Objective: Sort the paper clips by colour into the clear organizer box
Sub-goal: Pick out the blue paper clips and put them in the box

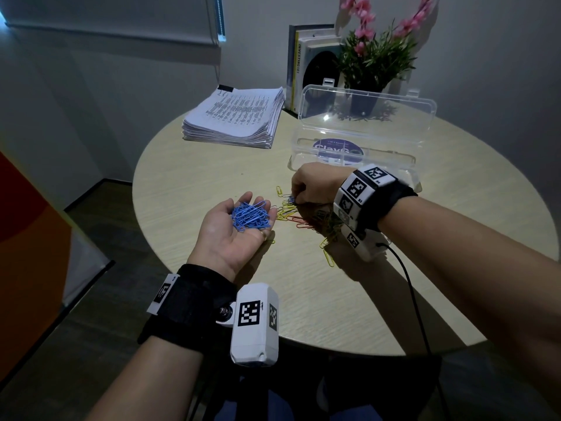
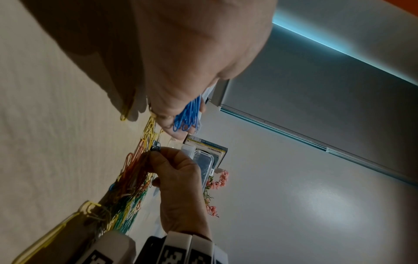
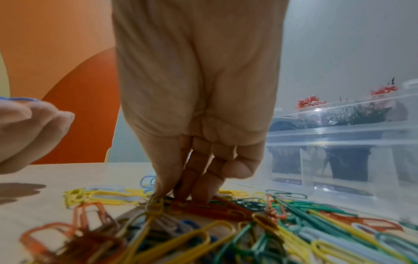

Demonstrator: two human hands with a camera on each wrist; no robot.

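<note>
Left hand (image 1: 239, 235) lies palm up beside the pile (image 1: 306, 218), fingers only a little bent, and it carries a heap of blue clips (image 1: 251, 216) in the hollow of the palm. I judge it serves as a small tray: the blue ones are gathered there first, so that they can go into the box (image 1: 355, 147) together and not one by one. It is kept low and very near to the right hand (image 1: 312, 185), so each new clip has only a short way to travel.

Right hand points down into the pile, its fingers (image 3: 203, 180) bent together, the tips among the mixed clips on the table (image 1: 212, 165). In the head view a blue clip (image 1: 291, 198) sits at its fingertips, and I think thumb and finger pinch it, though the wrist view does not show the grip clearly. Yellow, orange and green clips lie under and around this hand, some loose ones toward the person.

Beyond the right hand stands the box, its lid (image 1: 367, 107) open and upright. This makes sense, because the compartments must be free from above. I see no clips inside it, only a round label at the bottom, so the sorting seems to be at the start. Farther left of the box lie papers (image 1: 236, 117).
</note>
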